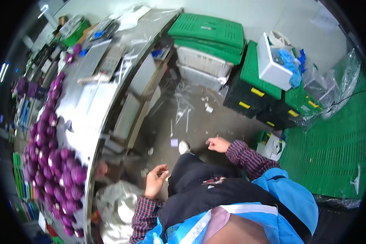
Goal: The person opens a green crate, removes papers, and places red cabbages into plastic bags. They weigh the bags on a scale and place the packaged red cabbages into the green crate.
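Note:
My left hand [155, 181] hangs in front of my body with its fingers loosely bent and apart, holding nothing. It is nearest to the steel table [83, 101] on the left and a crumpled pale plastic bag [118, 203] beside it. My right hand [218, 144] hangs over the floor, index finger out and the others slightly curled, also without anything in it. Stacked dark crates [250, 95] with yellow latches stand beyond it. Many purple heads that look like red cabbages [53, 162] lie piled along the far side of the table.
Green lids [207, 30] top white crates [203, 61] against the wall. A white box [274, 65] with blue plastic sits on the dark crates. Green slatted panels [325, 162] lie at the right. Plastic strips and scraps [185, 118] litter the floor [195, 130]. A shelf [132, 118] runs below the table.

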Demonstrator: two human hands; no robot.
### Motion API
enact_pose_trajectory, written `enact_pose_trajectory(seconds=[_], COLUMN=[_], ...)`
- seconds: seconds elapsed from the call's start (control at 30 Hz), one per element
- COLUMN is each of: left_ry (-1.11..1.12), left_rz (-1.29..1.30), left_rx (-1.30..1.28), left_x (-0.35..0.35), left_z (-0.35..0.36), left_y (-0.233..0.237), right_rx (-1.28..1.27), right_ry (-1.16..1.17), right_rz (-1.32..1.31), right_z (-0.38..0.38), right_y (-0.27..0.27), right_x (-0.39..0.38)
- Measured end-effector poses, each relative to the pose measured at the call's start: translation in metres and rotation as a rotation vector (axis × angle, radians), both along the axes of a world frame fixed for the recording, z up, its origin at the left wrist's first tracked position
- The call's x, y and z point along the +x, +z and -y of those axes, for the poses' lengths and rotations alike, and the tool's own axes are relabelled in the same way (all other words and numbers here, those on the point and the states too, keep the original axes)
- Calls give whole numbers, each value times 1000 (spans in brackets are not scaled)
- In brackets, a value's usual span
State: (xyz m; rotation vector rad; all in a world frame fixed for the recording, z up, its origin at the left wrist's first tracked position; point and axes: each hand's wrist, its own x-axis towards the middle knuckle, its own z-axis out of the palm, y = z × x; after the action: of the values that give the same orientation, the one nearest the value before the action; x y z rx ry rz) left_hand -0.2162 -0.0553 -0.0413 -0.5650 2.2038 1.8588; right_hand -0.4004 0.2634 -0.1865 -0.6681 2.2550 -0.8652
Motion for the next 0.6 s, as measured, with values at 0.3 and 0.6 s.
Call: enact_pose_trajectory(seconds=[0.3, 0.6], left_ry=[-463, -554], left_rz=[-207, -6], left_rx=[-17, -208], left_x=[-324, -591], left_z=[-18, -57], left_y=[68, 18], right_rx=[-25, -54], right_ry=[-374, -528], right_rz=[90, -843], right_z=[-68, -51], right_y=[24, 42], right_x=[-224, -722])
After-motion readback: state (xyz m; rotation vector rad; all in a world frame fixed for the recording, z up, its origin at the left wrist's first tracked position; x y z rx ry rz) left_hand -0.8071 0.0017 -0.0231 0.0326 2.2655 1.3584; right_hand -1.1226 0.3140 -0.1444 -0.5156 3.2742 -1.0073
